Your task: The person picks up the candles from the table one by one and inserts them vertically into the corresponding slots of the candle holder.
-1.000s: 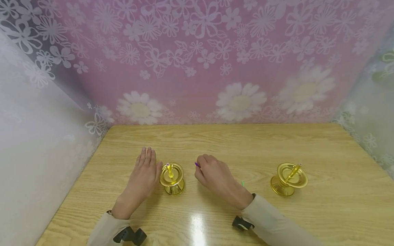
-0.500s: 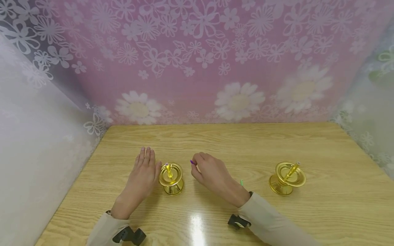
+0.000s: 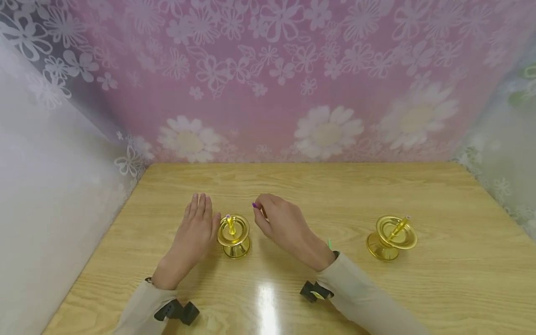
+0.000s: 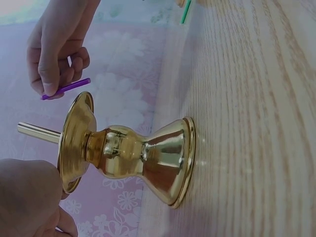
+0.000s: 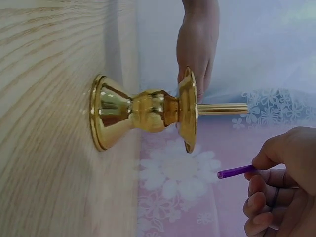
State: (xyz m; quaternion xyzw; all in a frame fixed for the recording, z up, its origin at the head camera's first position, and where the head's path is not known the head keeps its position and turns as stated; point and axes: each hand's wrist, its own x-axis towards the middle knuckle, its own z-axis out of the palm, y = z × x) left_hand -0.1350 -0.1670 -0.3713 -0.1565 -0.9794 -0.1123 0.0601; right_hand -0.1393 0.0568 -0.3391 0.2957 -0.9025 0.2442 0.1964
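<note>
A gold candlestick (image 3: 234, 238), with a wide dish and a thin upright tube, stands on the table in front of me. My left hand (image 3: 193, 232) is at its left with the fingers straight and the thumb at the dish's edge. To the right of the dish, my right hand (image 3: 282, 223) pinches a short purple straw (image 5: 235, 172) between thumb and fingertips. That straw is held raised, near dish height, one end pointing out towards the candlestick. In the left wrist view the purple straw shows just beyond the dish rim.
A second gold candlestick (image 3: 391, 238) with a slanted-looking tube stands on the right of the wooden table (image 3: 460, 279). A green stick (image 3: 329, 243) shows partly behind my right wrist. Flowered cloth walls (image 3: 268, 121) border the table at the back and sides.
My right hand has moved left and away from me, bringing the purple straw closer to the near candlestick. My left hand stays by the dish. The head view has tilted slightly.
</note>
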